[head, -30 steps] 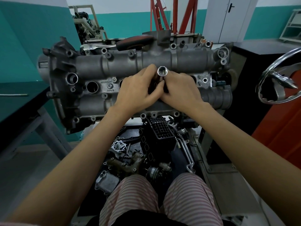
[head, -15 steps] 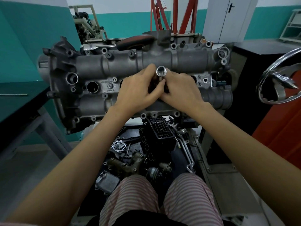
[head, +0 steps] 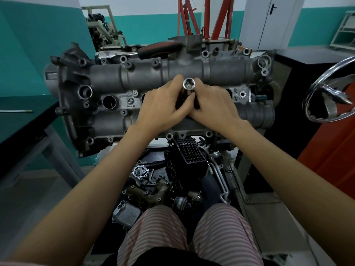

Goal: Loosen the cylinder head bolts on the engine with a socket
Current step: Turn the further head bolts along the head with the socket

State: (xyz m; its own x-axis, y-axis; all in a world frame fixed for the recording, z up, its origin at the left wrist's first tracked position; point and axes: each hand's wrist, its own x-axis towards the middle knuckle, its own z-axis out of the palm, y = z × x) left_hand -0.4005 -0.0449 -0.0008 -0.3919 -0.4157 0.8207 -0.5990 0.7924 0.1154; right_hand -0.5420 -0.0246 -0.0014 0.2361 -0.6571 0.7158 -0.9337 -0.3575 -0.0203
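The socket (head: pixel 189 84) stands with its open hex mouth facing you, over the middle of the engine (head: pixel 172 93), in the valley between the two cam housings. It is small, hard polished steel, so expect it to be light, rigid and likely slick under oily fingers; take it by the barrel below the rim, as you do now. Your left hand (head: pixel 163 106) and right hand (head: pixel 213 106) both curl around its lower part, thumbs meeting just under the mouth; what it sits on is hidden by your fingers. A ratchet (head: pixel 138 51) with a dark grip lies along the engine's far edge. Loose engine parts (head: pixel 153 185) lie below, near your knees.
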